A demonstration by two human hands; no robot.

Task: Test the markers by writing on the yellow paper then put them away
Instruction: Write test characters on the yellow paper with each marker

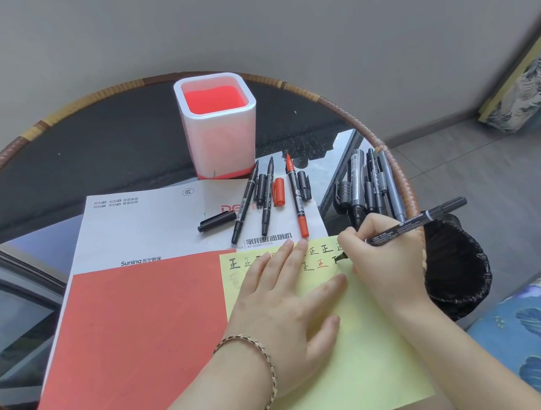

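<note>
A black marker (412,222), gripped by the right hand (383,252), writes a test character on the yellow paper (361,358) on the desk (101,158). The left hand (285,302) lies flat, steadying the paper. Next, probably: cap it and put it away.

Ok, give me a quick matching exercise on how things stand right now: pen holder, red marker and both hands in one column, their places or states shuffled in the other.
1 pen holder
2 red marker
3 left hand
4 right hand

A lying on the white leaflet
B gripping a black marker
C standing behind the leaflet
D flat on the yellow paper

Pairs: 1-C, 2-A, 3-D, 4-B
</note>
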